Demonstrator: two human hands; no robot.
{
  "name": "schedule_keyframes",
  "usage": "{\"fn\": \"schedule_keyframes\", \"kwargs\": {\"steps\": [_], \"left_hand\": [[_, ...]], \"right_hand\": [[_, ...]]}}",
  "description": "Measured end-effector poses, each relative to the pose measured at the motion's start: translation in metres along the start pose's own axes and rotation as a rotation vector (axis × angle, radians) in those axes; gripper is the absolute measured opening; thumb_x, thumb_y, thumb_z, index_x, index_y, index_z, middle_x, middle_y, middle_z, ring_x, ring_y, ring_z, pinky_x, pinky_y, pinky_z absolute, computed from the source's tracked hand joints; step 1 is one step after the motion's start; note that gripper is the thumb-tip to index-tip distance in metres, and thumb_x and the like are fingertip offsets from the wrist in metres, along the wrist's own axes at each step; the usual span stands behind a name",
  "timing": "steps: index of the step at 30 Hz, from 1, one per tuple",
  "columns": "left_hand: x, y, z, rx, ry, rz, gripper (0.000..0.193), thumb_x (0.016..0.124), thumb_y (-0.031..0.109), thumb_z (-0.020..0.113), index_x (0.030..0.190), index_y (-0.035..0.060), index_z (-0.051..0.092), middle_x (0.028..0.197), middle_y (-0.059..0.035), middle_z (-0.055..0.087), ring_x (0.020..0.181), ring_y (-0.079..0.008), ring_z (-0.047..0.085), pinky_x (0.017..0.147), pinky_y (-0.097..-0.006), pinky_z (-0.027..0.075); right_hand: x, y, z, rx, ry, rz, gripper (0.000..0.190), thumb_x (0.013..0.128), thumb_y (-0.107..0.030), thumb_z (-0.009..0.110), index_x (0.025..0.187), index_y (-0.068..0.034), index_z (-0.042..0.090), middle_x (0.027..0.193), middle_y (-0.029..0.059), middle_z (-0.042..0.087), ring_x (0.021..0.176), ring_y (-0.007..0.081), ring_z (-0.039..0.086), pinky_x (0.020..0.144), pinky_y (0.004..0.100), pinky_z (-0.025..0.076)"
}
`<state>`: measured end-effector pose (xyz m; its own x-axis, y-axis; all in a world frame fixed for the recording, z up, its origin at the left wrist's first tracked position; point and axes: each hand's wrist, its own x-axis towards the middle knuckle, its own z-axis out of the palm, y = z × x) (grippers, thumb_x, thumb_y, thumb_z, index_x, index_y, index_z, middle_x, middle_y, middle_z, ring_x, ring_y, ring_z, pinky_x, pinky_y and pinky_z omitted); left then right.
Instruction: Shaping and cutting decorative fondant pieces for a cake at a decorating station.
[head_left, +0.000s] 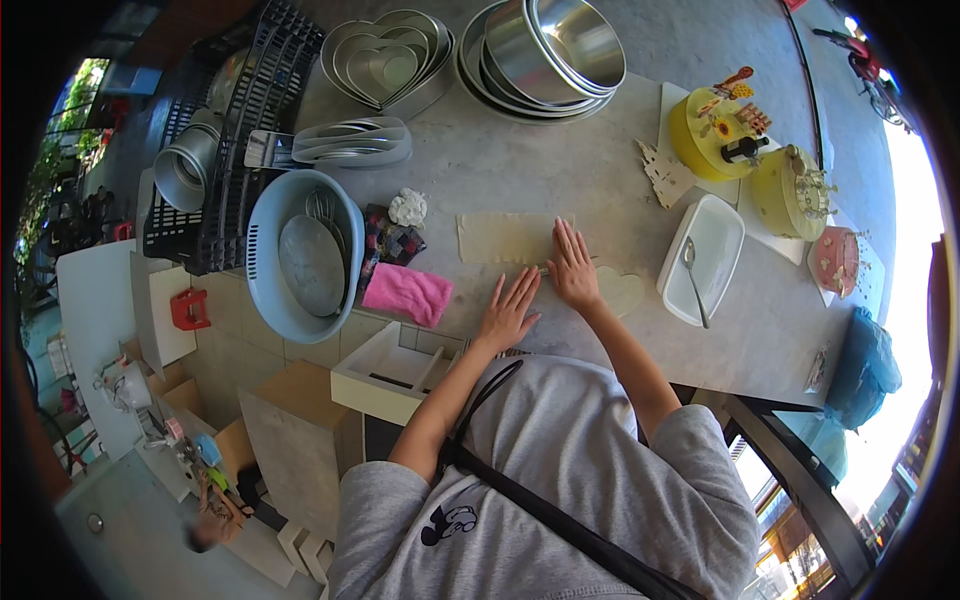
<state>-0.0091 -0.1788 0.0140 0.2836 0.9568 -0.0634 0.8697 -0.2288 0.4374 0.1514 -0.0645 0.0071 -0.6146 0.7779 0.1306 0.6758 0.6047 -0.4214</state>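
A pale, thin rectangular sheet (499, 238) with uneven edges lies flat on the grey table, perhaps dough or a soft paste. My right hand (574, 264) is laid flat with fingers extended, its fingertips over the sheet's right end. Just below the sheet, my left hand (511, 311) rests palm down, fingers stretched towards a small thin object (545, 271) between the hands, too small to identify. Partly behind my right wrist is a pale heart-shaped piece (621, 291), flat on the table. Neither hand is seen gripping anything.
Left of the sheet are a pink cloth (409, 294), a crumpled white wad (408, 207) and a blue plastic basin (259, 262). Metal pans (525, 60) and heart-shaped tins (420, 94) stand at the back. A white dish (679, 296) with a spoon and decorated cakes (694, 146) are right.
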Motion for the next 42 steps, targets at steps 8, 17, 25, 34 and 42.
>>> {"fn": "schedule_keyframes", "kwargs": {"steps": [8, 17, 25, 34, 42], "left_hand": [[0.020, -0.025, -0.026, 0.017, 0.141, -0.118, 0.069, 0.089, 0.035, 0.050, 0.146, 0.0112, 0.020, 0.153, -0.0037, 0.019, 0.140, -0.0200, 0.018, 0.113, -0.0471, 0.013], [0.002, -0.044, -0.021, 0.024, 0.017, 0.115, 0.058, 0.091, 0.032, 0.049, 0.142, 0.0123, 0.032, 0.149, -0.0013, 0.030, 0.138, -0.0193, 0.026, 0.113, -0.0465, 0.016], [0.039, -0.057, -0.043, -0.288, 0.502, -0.218, 0.035, 0.090, 0.011, 0.049, 0.125, 0.0039, 0.046, 0.125, -0.0129, 0.051, 0.122, -0.0312, 0.044, 0.106, -0.0499, 0.027], [0.120, -0.078, -0.037, -0.019, 0.423, -0.352, 0.065, 0.090, 0.023, 0.048, 0.144, 0.0009, 0.019, 0.151, -0.0144, 0.019, 0.140, -0.0295, 0.017, 0.112, -0.0503, 0.012], [0.101, -0.067, -0.027, 0.019, 0.255, -0.404, 0.061, 0.092, 0.024, 0.039, 0.146, 0.0034, 0.017, 0.153, -0.0112, 0.017, 0.141, -0.0265, 0.015, 0.111, -0.0542, 0.003]], "right_hand": [[-0.048, 0.020, -0.021, 0.211, -0.019, 0.047, 0.034, 0.080, -0.011, 0.061, 0.110, 0.001, 0.049, 0.144, 0.0164, 0.029, 0.136, 0.0335, 0.024, 0.108, 0.0434, 0.030], [-0.045, 0.022, -0.025, 0.159, -0.073, -0.099, 0.025, 0.081, -0.010, 0.059, 0.102, 0.000, 0.049, 0.132, 0.0175, 0.038, 0.131, 0.0354, 0.030, 0.110, 0.0489, 0.027], [0.032, 0.001, 0.001, 0.161, 0.102, -0.022, 0.024, 0.081, -0.008, 0.058, 0.101, -0.001, 0.047, 0.131, 0.0212, 0.037, 0.131, 0.0383, 0.029, 0.111, 0.0531, 0.021], [0.088, -0.025, 0.018, 0.164, 0.167, 0.149, 0.043, 0.087, -0.022, 0.054, 0.121, 0.002, 0.044, 0.144, 0.0195, 0.027, 0.138, 0.0349, 0.020, 0.111, 0.0516, 0.016], [0.083, -0.032, 0.037, -0.018, 0.011, 0.358, 0.063, 0.093, -0.025, 0.037, 0.145, 0.001, 0.012, 0.153, 0.0151, 0.012, 0.142, 0.0278, 0.006, 0.112, 0.0512, -0.001]]}}
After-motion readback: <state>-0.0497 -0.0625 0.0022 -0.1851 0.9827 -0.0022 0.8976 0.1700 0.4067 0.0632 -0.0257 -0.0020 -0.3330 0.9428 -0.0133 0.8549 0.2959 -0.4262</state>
